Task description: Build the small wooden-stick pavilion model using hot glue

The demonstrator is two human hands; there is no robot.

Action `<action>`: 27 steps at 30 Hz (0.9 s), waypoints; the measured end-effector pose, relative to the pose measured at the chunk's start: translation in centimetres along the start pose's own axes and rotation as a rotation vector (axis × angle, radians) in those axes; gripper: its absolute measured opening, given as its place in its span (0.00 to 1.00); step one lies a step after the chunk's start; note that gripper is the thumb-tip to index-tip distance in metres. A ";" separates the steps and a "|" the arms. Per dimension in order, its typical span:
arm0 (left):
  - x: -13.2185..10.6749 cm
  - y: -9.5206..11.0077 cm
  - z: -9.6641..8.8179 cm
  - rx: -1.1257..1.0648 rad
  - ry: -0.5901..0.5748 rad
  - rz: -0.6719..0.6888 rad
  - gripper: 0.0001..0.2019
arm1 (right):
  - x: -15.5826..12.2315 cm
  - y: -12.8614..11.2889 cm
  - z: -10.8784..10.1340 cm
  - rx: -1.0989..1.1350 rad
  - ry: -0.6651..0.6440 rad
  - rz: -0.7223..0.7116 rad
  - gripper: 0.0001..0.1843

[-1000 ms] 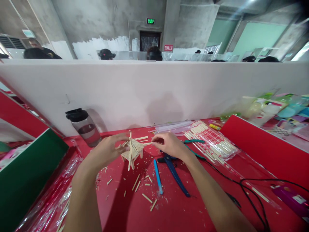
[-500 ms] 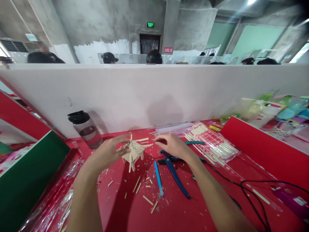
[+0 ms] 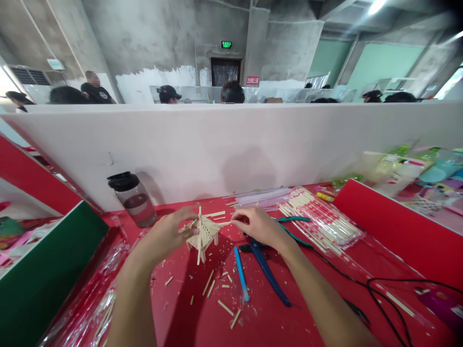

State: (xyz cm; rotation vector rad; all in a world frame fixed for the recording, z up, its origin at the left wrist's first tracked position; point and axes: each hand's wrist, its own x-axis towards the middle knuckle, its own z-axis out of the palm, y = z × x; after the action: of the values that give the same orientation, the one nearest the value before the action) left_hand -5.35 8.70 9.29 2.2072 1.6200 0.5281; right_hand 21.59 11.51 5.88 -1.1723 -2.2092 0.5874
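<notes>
A small pavilion-like model (image 3: 205,233) of thin wooden sticks, with a slatted, pointed roof and short legs, stands on the red table. My left hand (image 3: 173,229) is curled around its left side, thumb and fingers at the roof; the model partly hides the fingertips. Close to the model's right corner, my right hand (image 3: 255,222) has thumb and forefinger pinched at the outer end of a thin wooden stick (image 3: 224,223) that projects from the roof. Blue-handled pliers (image 3: 269,274) and a light-blue pen-like tube (image 3: 240,274) lie below the right hand.
Cut stick pieces (image 3: 226,307) and crumbs are scattered in front. At left stand a dark-lidded bottle (image 3: 133,200) and a green divider (image 3: 54,274). Bundled sticks (image 3: 318,214) in plastic, a black cable (image 3: 336,272) and a red divider (image 3: 401,231) are on the right. A white partition (image 3: 188,149) rises behind.
My right fingertips have closed in on the projecting stick's end. The left hand stays at the model. The whole view has shifted slightly, with the table lower in the picture.
</notes>
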 end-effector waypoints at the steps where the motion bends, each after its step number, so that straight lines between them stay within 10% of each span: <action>1: 0.0 0.1 0.0 -0.001 -0.002 0.005 0.17 | 0.0 0.0 0.0 0.002 -0.002 -0.001 0.09; 27: -0.3 0.6 -0.5 0.066 -0.043 0.008 0.22 | 0.2 0.4 -1.0 -0.045 -0.067 -0.047 0.09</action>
State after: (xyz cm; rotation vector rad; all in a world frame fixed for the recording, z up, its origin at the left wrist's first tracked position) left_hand -5.19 8.25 9.95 2.2569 1.6295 0.4316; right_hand 22.41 11.98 6.37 -1.1355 -2.3107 0.5678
